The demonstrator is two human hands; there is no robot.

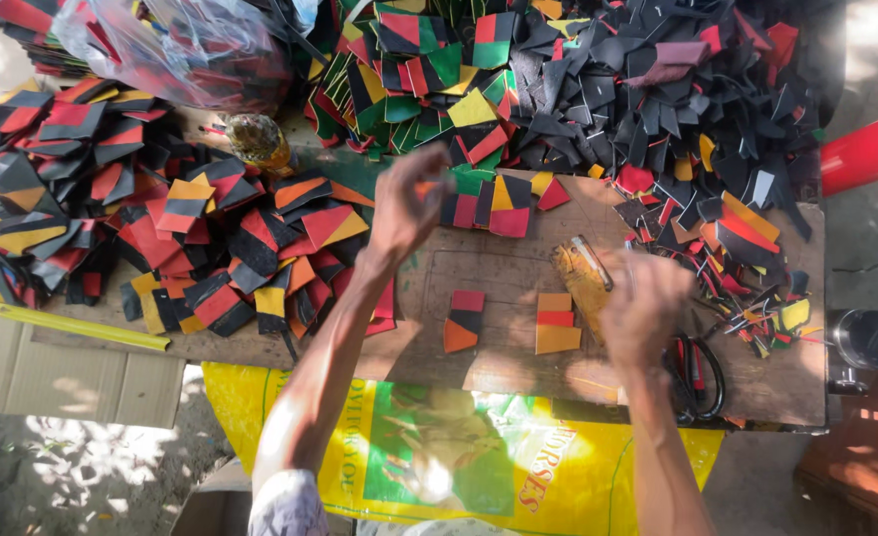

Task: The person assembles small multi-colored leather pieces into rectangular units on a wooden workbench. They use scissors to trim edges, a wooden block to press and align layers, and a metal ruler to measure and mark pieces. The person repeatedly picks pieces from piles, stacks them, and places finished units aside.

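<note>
The left hand [406, 203] is raised over the desk [518, 372], its fingers pinched together on a small orange-edged piece at about the far edge of the bare wood; the piece is mostly hidden by the fingertips. The right hand [645, 308] is blurred, held near the yellowish brush [580, 278] that lies at a slant just to its left; whether it grips anything I cannot tell.

Two patches lie flat on the bare wood between the forearms: a red, black and orange patch [462, 321] nearer the left arm, and an orange and red patch [556, 323] nearer the right hand, just beside the brush. Both lie toward the person from the left hand, long axes running roughly away from the person.

Scissors [695, 372] with red handles rest under the right wrist. A heap of striped pieces [161, 238] covers the left of the desk, and dark offcuts [647, 99] pile at the far right. A yellow and green sack [439, 457] hangs at the near edge. It is outdoors, in sun, with bare ground below.
</note>
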